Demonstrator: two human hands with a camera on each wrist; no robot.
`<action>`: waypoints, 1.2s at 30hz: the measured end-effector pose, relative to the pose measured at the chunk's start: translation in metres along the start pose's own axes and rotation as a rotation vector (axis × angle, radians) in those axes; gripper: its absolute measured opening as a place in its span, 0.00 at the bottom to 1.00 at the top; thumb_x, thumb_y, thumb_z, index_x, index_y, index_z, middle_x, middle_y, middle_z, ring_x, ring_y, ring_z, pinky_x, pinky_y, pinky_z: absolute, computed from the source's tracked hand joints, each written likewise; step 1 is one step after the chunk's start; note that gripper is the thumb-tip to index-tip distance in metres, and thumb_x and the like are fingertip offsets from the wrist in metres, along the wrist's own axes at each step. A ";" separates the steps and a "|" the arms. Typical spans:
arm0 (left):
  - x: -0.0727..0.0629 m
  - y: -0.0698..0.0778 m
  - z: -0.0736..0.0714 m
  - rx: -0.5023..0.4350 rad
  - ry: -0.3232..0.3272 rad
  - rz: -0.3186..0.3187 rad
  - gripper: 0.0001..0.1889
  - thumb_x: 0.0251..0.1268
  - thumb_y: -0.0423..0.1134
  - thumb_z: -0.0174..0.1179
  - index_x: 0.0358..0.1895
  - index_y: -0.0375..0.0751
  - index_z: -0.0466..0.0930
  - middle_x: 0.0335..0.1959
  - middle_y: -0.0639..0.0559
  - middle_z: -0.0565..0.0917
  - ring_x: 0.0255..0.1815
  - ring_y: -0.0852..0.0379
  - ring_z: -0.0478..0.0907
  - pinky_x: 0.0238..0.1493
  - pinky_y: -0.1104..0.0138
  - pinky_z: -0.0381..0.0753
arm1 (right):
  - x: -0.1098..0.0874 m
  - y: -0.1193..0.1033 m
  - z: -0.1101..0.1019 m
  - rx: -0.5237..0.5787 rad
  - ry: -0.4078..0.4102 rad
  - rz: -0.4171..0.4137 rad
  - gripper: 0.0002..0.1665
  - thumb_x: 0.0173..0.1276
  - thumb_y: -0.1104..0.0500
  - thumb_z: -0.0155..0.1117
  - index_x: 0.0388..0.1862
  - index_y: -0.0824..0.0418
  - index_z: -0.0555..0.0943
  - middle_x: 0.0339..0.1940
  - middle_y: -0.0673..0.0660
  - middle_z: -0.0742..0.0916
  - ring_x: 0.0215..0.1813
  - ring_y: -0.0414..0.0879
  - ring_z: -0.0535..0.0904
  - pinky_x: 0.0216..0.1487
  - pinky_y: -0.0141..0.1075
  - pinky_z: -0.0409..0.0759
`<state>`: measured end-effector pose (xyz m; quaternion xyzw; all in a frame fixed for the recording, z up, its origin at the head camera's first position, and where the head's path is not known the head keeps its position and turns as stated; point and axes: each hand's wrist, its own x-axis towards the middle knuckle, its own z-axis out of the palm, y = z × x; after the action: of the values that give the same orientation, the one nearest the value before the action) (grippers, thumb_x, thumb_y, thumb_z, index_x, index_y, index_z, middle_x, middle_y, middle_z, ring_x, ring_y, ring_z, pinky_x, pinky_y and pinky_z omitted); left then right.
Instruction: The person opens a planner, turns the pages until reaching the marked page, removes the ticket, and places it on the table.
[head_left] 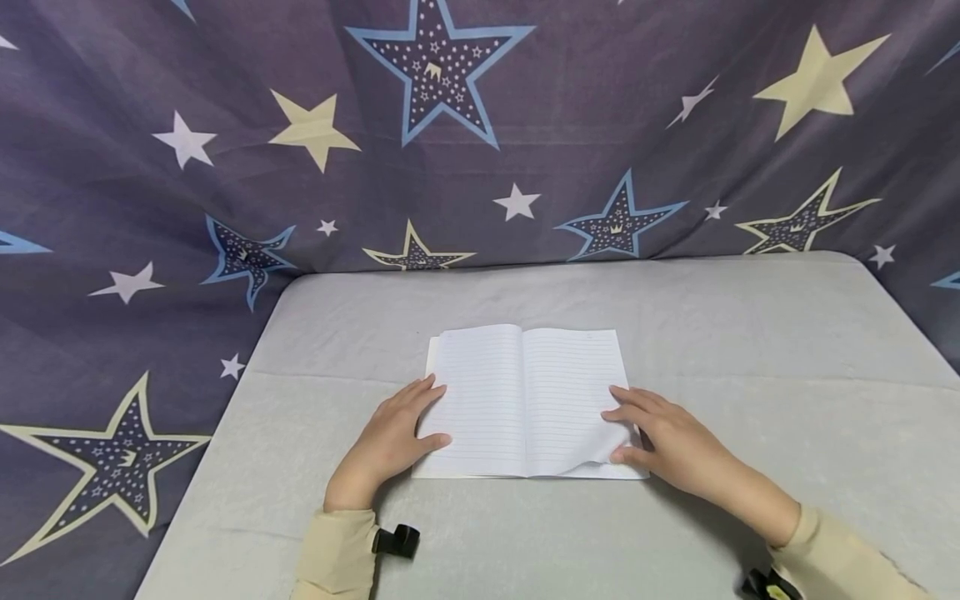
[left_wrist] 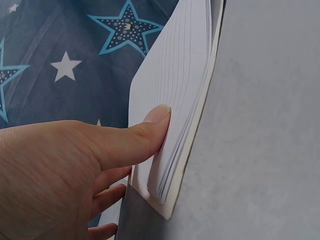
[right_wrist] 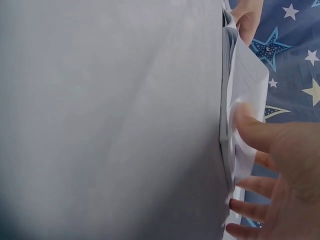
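Note:
An open lined notebook [head_left: 480,400] lies flat with blank ruled pages on both sides. On its left margin rests my left hand [head_left: 386,437], fingers spread and thumb laid on the paper; the left wrist view shows that thumb [left_wrist: 150,130] pressing the page near its edge. At the lower right corner, my right hand [head_left: 678,442] pinches a page [head_left: 600,442] whose corner is bent up off the sheets below. The right wrist view has the right thumb [right_wrist: 247,122], blurred, against this page, while the other fingers are partly hidden behind it.
The notebook lies on a table covered with pale grey cloth [head_left: 300,433]. Behind and to the left hangs a dark curtain [head_left: 240,50] with printed stars. Black straps with small devices [head_left: 397,542] sit at both wrists, by the beige sleeves [head_left: 337,554].

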<state>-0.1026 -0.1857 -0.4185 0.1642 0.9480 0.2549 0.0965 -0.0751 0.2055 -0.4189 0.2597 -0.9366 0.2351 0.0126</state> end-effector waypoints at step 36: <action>-0.010 -0.024 -0.024 0.000 0.105 -0.127 0.29 0.69 0.42 0.62 0.70 0.36 0.70 0.73 0.38 0.66 0.73 0.36 0.61 0.71 0.43 0.59 | 0.036 -0.097 0.036 0.055 -0.356 -0.187 0.37 0.70 0.42 0.62 0.72 0.57 0.71 0.79 0.61 0.60 0.79 0.55 0.52 0.74 0.55 0.58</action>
<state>-0.1062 -0.2195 -0.4099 0.0904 0.9603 0.2563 0.0624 -0.0550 0.0990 -0.4039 0.3832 -0.8891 0.2087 -0.1385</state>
